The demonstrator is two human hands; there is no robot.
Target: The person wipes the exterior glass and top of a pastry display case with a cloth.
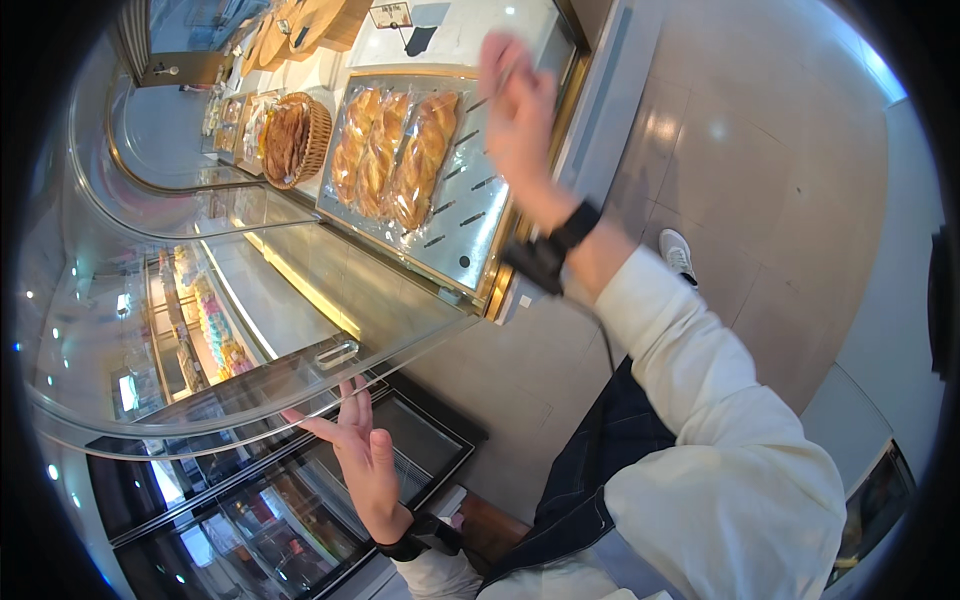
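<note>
My right hand (517, 112), blurred with its fingers partly curled, is above the right side of a slotted metal tray (469, 195). Whether anything is in it cannot be told. Three braided loaves (424, 161) in clear bags lie side by side on that tray, left of the hand. Lower down, my left hand (364, 457) has its fingers spread and its thumb raised. Its fingertips are at the edge of a clear curved panel (300, 416) of the display case; contact is hard to judge. A dark band with a small device circles each wrist.
A wicker basket (319, 142) of brown baked goods stands beyond the tray. A small sign (391, 15) with writing is on the white counter (465, 45). Below the panel is a dark glass-fronted case (300, 517). Tiled floor (720, 187) extends to the right.
</note>
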